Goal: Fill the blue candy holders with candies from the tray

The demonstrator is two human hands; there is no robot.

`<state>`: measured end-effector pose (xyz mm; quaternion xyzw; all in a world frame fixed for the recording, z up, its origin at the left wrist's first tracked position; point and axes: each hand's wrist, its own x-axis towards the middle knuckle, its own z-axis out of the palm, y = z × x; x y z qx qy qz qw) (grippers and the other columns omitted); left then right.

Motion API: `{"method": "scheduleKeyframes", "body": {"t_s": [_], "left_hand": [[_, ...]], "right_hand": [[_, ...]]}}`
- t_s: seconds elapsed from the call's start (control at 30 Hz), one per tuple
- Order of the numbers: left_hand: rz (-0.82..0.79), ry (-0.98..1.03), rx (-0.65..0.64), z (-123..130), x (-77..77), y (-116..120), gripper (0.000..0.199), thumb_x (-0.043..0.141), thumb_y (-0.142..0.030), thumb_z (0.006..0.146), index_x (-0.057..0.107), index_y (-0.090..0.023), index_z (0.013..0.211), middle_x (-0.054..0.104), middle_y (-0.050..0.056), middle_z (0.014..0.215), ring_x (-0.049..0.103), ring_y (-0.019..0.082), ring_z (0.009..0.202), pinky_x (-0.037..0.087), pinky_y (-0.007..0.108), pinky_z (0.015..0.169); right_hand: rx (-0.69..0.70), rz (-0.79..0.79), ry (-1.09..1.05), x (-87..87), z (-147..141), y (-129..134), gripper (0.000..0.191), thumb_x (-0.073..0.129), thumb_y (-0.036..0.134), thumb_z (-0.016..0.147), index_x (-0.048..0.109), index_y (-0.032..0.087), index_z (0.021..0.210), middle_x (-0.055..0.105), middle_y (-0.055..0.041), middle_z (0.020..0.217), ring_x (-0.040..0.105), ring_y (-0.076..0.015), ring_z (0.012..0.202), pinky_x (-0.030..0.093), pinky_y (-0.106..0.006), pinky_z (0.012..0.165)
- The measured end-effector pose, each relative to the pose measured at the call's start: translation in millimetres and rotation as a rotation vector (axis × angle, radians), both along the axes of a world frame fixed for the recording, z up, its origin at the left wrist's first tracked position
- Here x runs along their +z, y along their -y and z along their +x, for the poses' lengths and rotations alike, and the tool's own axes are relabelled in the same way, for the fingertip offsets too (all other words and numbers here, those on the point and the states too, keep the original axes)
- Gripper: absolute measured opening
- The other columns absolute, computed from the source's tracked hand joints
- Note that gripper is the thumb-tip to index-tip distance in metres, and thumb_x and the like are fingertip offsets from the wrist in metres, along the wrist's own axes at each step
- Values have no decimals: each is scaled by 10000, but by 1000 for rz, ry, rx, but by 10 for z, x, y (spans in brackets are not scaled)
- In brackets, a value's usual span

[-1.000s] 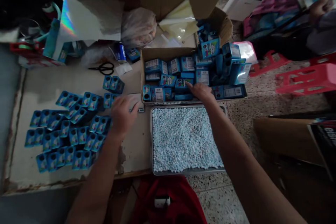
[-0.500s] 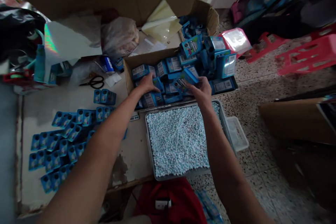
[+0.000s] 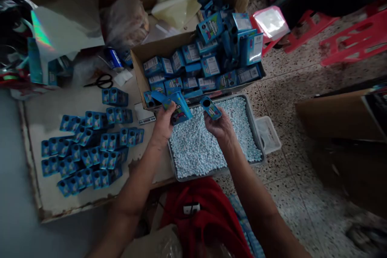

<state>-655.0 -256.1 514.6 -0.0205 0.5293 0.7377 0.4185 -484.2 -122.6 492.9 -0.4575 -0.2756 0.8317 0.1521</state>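
My left hand grips a blue box with a raised flap, over the left edge of the metal tray. Over the same tray, which is full of small pale blue and white pellets, my right hand holds a small blue carton with a dark round hole facing up. Just beyond the tray, a long cardboard box holds many blue boxes.
Rows of small blue cartons stand on the table's left part. Behind them lie scissors and a blue can. A clear lid is right of the tray; red plastic stools stand farther off.
Both hands have come back out of the cardboard box toward me and now hold blue boxes over the tray. The view has shifted, so the scene sits higher in the frame.
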Motion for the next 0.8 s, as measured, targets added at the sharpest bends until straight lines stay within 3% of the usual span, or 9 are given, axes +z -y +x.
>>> {"method": "scheduleKeyframes", "body": {"t_s": [0.17, 0.4, 0.53, 0.63, 0.8], "left_hand": [[-111, 532, 107, 505, -195, 177, 209, 701, -369, 1017, 767, -180, 1075, 824, 40, 941, 793, 213, 949, 652, 372, 972], [-234, 771, 352, 886, -399, 286, 217, 557, -264, 1086, 747, -171, 1039, 751, 19, 756, 705, 143, 678, 632, 270, 721], [-221, 804, 337, 1083, -492, 307, 174, 604, -243, 1040, 748, -211, 1131, 748, 21, 775, 705, 164, 686, 628, 289, 667], [-222, 788, 285, 1153, -534, 327, 121, 677, -271, 1000, 744, -210, 1080, 732, 14, 751, 696, 146, 668, 611, 260, 659], [-341, 601, 190, 1211, -593, 341, 190, 785, -373, 920, 742, -216, 1018, 757, -7, 769, 686, 137, 620, 567, 248, 609]], "right_hand": [[-99, -200, -4, -110, 384, 215, 217, 749, 409, 821, 599, 263, 881, 686, 22, 744, 566, -120, 603, 480, -210, 480], [-209, -312, 9, -233, 917, 641, 144, 751, 231, 799, 625, 256, 863, 707, 17, 741, 652, -149, 672, 582, -247, 581], [-178, -353, -48, -312, 1114, 910, 195, 779, 247, 763, 630, 263, 889, 740, 38, 769, 655, -132, 664, 589, -247, 603], [-169, -325, 32, -356, 1236, 945, 241, 807, 321, 726, 610, 259, 849, 714, 48, 718, 607, -108, 591, 530, -213, 548], [158, -8, 351, -363, 1323, 687, 337, 822, 487, 655, 624, 240, 771, 619, 40, 597, 555, -132, 521, 511, -266, 525]]}}
